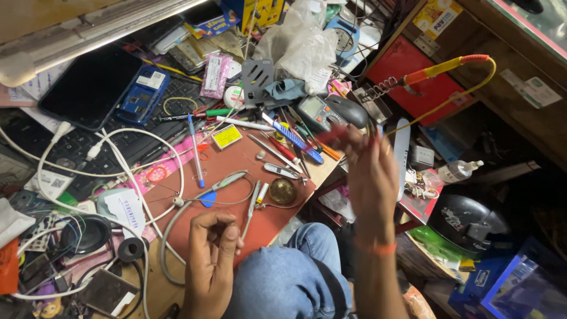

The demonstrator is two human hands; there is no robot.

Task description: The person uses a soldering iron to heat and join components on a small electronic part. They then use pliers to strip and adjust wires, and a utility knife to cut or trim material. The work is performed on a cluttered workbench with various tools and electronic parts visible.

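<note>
My left hand [211, 257] hovers over the near edge of a red work mat [236, 171], thumb and fingers pinched together; nothing shows between them. My right hand [371, 171] is raised above the bench's right edge and blurred by motion. Its fingertips grip a blurred red-handled tool [332, 136], and an orange band sits on the wrist. Closest to the left hand lie tweezers [253, 205], a round brass piece [283, 191] and a grey cable [171, 236]. My knee in blue jeans [295, 274] is below both hands.
A black phone [88, 88] and a blue phone body [142, 93] lie on a keyboard at the back left. A multimeter [315, 112], a mouse [348, 110], pens, screwdrivers and white cables crowd the bench. A yellow-handled soldering iron [440, 69] rests in its coil stand at right.
</note>
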